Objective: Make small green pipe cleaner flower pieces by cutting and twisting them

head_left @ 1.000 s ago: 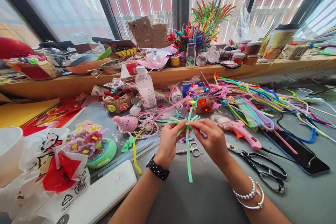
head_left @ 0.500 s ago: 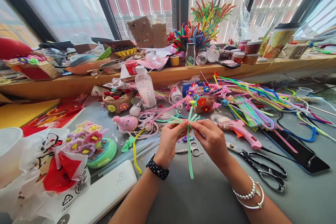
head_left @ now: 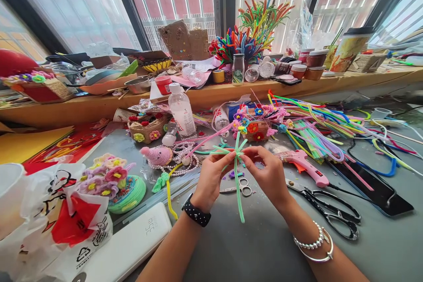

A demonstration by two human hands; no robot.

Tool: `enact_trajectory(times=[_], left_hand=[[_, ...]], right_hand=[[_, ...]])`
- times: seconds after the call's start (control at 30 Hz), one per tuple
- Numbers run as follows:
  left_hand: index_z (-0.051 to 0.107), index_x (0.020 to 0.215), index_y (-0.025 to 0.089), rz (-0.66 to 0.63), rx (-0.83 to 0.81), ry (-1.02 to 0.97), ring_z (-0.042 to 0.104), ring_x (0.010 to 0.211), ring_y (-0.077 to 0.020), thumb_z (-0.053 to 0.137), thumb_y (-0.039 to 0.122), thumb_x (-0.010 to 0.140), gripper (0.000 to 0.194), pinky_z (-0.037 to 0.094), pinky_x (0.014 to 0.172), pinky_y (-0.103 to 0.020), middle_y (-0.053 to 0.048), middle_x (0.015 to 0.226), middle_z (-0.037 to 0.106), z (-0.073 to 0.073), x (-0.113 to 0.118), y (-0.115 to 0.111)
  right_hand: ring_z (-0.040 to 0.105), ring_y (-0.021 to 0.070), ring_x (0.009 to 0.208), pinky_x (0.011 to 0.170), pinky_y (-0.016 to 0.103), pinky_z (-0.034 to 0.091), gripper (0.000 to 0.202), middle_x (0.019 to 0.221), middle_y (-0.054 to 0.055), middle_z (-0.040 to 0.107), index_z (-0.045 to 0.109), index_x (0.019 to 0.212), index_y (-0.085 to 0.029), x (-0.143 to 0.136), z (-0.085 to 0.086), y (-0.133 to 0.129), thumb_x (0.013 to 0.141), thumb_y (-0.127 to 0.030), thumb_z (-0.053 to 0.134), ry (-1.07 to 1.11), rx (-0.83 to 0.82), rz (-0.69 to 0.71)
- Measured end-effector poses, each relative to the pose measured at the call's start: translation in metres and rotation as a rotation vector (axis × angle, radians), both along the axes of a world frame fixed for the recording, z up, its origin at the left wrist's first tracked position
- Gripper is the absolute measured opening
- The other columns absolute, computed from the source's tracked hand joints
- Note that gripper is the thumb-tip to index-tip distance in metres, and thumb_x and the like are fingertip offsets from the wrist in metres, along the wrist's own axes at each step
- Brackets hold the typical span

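Light green pipe cleaners cross in a star shape, with short ends fanning upward and a long pair hanging down toward me. My left hand pinches them near the crossing from the left. On the other side, my right hand has thumb and forefinger closed at the same crossing; its fingertips partly hide the joint. Behind and below the hanging strands lie small silver scissors. Large black-handled scissors rest right of my right wrist, beside a pink glue gun.
Many coloured pipe cleaners are heaped at the right, near a black phone. A clear bottle stands behind my hands. At the left are a crocheted flower pot, a plastic bag and a white box.
My right hand's fingers have shifted slightly at the crossing, and the short upper ends of the pipe cleaners look more spread. My left hand keeps its pinch.
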State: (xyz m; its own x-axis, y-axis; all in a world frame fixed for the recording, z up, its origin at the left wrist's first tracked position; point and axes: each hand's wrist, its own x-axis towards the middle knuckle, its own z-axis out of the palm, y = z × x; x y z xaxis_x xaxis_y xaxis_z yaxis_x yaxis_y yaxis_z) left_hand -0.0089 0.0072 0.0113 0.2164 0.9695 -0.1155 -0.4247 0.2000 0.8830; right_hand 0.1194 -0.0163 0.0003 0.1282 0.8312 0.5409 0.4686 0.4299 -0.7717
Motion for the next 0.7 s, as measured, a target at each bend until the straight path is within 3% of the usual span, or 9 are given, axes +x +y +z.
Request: enact_trajectory(times=[0.23, 0.37, 0.7], left_hand=[[0.065, 0.071, 0.015, -0.032, -0.122, -0.022, 0.056, 0.073, -0.0075, 0.069, 0.019, 0.059, 0.014, 0.044, 0.066, -0.015, 0.001, 0.076, 0.062, 0.0006, -0.0009, 0.0001], [0.063, 0.068, 0.016, -0.035, -0.112, -0.007, 0.055, 0.069, -0.0058, 0.069, 0.020, 0.058, 0.013, 0.043, 0.063, -0.014, 0.002, 0.072, 0.060, 0.0014, -0.0013, -0.0009], [0.060, 0.072, 0.018, -0.081, -0.120, 0.029, 0.058, 0.069, -0.0087, 0.069, 0.023, 0.058, 0.017, 0.042, 0.062, -0.018, 0.003, 0.073, 0.060, 0.0035, -0.0029, -0.0010]], right_hand=[[0.052, 0.0121, 0.059, 0.054, 0.022, 0.042, 0.018, 0.067, 0.002, 0.058, 0.057, 0.072, -0.015, 0.0008, 0.0017, 0.0027, 0.074, -0.033, 0.053, 0.215, -0.237, 0.113], [0.048, 0.0107, 0.057, 0.053, 0.021, 0.040, 0.021, 0.065, 0.001, 0.057, 0.058, 0.072, -0.015, 0.0024, -0.0010, 0.0048, 0.072, -0.036, 0.055, 0.324, -0.326, 0.155], [0.051, 0.0120, 0.060, 0.056, 0.023, 0.039, 0.020, 0.066, 0.002, 0.060, 0.060, 0.071, -0.014, 0.0042, 0.0036, 0.0023, 0.071, -0.034, 0.057, 0.310, -0.303, 0.141]])
